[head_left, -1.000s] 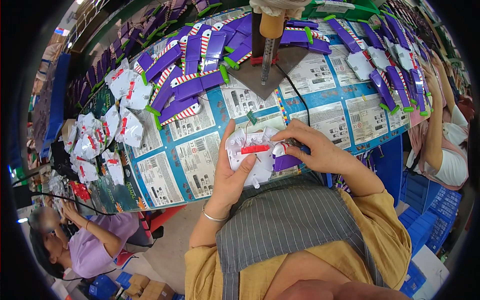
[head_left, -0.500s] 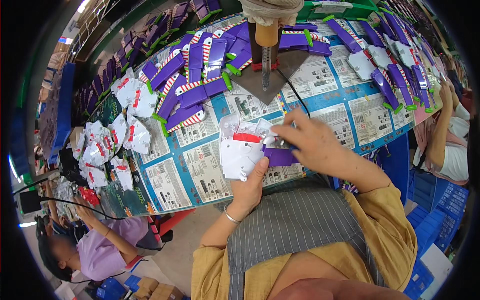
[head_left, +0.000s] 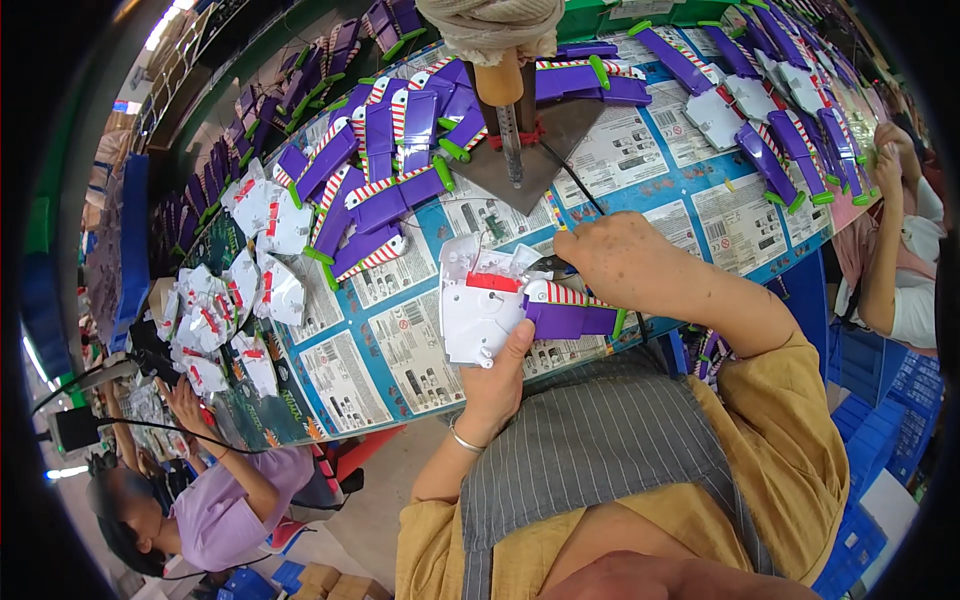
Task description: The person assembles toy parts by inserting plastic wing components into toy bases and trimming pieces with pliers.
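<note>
My left hand (head_left: 495,378) holds a white plastic toy shell (head_left: 470,325) with a red strip, thumb on its face and fingers hidden behind. From the shell's right side sticks out a purple toy limb (head_left: 562,320) with a red-and-white striped edge and green tip. My right hand (head_left: 622,258) is closed round a dark slim tool (head_left: 551,265), its tip at the shell's upper right edge; its exact kind is hidden by the fingers. A small green circuit board (head_left: 493,224) is just above the shell.
A press-like machine (head_left: 508,90) stands on a dark plate (head_left: 535,185) at the table's middle. Purple striped limbs (head_left: 385,190) are heaped left of it, white shells (head_left: 215,315) beyond them. More assembled pieces (head_left: 770,150) lie right. Co-workers sit at left (head_left: 215,510) and right (head_left: 905,280).
My right hand has gone from fingering small white parts to bringing the dark tool to the shell's edge. The limb's striped side and green tip now show.
</note>
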A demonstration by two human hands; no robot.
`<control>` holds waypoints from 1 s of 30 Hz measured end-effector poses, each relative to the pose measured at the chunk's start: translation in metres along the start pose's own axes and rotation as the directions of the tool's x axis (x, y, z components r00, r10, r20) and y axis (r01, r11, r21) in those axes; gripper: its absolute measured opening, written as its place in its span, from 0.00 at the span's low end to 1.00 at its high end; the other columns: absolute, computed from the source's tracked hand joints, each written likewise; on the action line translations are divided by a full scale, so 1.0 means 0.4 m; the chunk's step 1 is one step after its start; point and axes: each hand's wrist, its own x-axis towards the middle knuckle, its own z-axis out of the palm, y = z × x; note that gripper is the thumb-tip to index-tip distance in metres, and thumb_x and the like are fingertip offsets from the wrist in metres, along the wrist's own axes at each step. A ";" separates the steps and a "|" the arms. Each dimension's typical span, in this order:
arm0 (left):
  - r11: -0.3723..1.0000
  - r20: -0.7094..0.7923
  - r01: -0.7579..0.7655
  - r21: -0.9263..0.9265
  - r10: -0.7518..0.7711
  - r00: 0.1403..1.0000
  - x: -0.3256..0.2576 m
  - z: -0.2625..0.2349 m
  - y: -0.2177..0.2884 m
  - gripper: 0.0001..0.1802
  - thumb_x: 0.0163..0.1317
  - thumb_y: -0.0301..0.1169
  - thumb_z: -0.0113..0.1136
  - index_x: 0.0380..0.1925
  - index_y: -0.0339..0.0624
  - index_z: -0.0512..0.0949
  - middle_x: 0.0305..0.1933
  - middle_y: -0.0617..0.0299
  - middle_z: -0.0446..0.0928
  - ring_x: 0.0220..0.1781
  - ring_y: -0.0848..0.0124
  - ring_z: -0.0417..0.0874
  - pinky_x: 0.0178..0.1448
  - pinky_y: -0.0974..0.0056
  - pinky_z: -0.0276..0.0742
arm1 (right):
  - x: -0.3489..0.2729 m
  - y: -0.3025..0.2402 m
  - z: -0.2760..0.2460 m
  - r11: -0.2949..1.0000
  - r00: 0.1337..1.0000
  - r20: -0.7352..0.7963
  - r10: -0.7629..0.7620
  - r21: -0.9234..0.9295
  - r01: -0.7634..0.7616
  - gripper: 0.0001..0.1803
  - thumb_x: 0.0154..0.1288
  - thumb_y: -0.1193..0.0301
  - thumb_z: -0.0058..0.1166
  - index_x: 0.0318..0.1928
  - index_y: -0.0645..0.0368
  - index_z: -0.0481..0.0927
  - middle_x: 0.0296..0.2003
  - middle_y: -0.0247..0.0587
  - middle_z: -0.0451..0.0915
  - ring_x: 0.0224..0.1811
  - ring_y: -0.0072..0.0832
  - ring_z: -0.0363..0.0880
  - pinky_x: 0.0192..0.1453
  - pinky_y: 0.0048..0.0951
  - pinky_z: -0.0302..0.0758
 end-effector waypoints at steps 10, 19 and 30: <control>0.996 -0.001 -0.036 0.085 0.036 0.999 0.053 0.008 0.028 0.28 0.54 0.22 0.64 0.55 0.35 0.65 0.52 0.57 0.72 0.53 0.67 0.73 0.58 0.64 0.69 | 0.064 0.034 -0.027 0.970 0.989 -0.009 -0.149 -0.194 0.144 0.07 0.45 0.75 0.53 0.28 0.61 0.74 0.22 0.45 0.77 0.27 0.37 0.81 0.31 0.34 0.75; 0.985 0.000 0.144 -0.094 -0.144 0.990 0.138 0.052 0.087 0.25 0.56 0.24 0.61 0.54 0.42 0.67 0.49 0.60 0.75 0.48 0.69 0.78 0.49 0.65 0.78 | 0.093 0.092 -0.001 0.993 0.989 -0.150 -0.006 -0.117 -0.011 0.05 0.49 0.73 0.50 0.29 0.60 0.76 0.21 0.45 0.79 0.26 0.38 0.81 0.30 0.36 0.76; 0.990 0.056 0.015 -0.140 -0.007 0.998 0.182 0.076 0.096 0.23 0.60 0.21 0.54 0.56 0.38 0.64 0.50 0.55 0.75 0.49 0.66 0.79 0.52 0.63 0.80 | 0.121 0.133 -0.010 0.993 0.994 -0.014 0.107 0.058 -0.107 0.10 0.48 0.73 0.50 0.34 0.63 0.77 0.25 0.53 0.80 0.30 0.46 0.82 0.34 0.42 0.77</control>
